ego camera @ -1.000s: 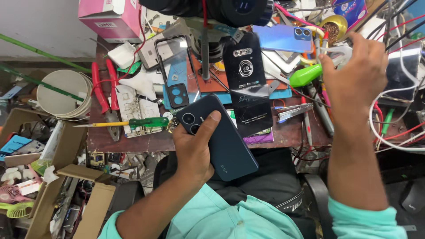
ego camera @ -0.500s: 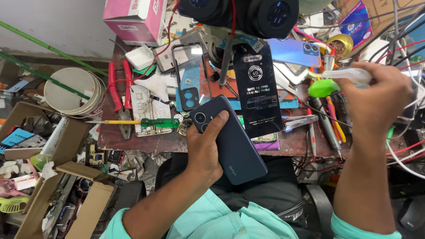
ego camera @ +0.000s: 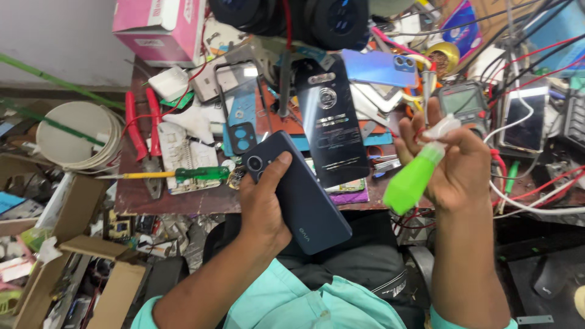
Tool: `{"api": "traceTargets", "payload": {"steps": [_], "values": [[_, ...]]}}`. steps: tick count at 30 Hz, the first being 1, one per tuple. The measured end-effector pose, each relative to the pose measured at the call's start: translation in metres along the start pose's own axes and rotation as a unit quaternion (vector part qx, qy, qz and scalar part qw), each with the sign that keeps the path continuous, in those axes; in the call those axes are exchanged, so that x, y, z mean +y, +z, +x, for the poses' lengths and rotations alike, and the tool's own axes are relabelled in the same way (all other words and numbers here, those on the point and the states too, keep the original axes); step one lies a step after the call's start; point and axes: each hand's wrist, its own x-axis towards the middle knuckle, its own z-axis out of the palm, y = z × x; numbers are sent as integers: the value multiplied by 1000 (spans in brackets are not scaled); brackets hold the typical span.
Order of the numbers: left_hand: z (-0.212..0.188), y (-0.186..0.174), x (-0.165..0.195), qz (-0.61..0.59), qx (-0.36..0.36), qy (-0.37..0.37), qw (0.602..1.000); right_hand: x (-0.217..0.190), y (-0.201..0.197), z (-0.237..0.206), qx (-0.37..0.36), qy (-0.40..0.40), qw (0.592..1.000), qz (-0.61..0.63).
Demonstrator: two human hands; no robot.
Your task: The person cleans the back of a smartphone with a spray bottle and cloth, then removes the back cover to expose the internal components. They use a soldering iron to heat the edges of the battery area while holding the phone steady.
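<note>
Fingers (ego camera: pixel 266 183) of the left hand (ego camera: pixel 263 210) wrap round a dark blue phone (ego camera: pixel 298 195), thumb laid across its back near the camera ring, the phone lying back-up and slanting from the bench edge down toward the person's lap. Over on the other side the right hand (ego camera: pixel 454 167) is closed on a bright green squeeze bottle (ego camera: pixel 411 180) — fingers curled about its neck and pale nozzle, the green body hanging down and to the left, clear of the phone.

Half a second earlier that bottle was up at the right, lying nearly level beyond the phone parts; a second ago the right hand was reaching in among the clutter at the back of the bench. Now it has come down and inward, the bottle tipped steeply. The left hand's hold on the phone has hardly changed.

Beyond the hands sits a crowded workbench (ego camera: pixel 131 198): a black phone back cover (ego camera: pixel 332 131) just past the held phone, a shiny blue back cover (ego camera: pixel 378 67) behind it, a green-handled screwdriver (ego camera: pixel 183 174) to the left, red-handled pliers (ego camera: pixel 140 125), and a pink box (ego camera: pixel 158 27) at the far corner.
</note>
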Motion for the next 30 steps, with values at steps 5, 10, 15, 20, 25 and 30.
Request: {"api": "traceTargets", "payload": {"steps": [5, 10, 15, 20, 25, 30], "values": [[6, -3, 0, -43, -30, -33, 998, 52, 32, -60, -84, 109, 989, 51], [10, -8, 2, -53, -50, -40, 997, 63, 4, -116, -23, 143, 989, -4], [12, -6, 3, -62, -31, -31, 997, 96, -35, -134, -82, 200, 968, -130], [13, -5, 4, -74, -47, -37, 995, 135, -22, -143, -265, 278, 892, -238], [7, -7, -6, -65, -40, -12, 997, 90, 13, -133, -335, 65, 847, -408], [-4, -7, -20, -39, -49, 46, 997, 65, 54, -112, -90, -56, 825, -556]]}}
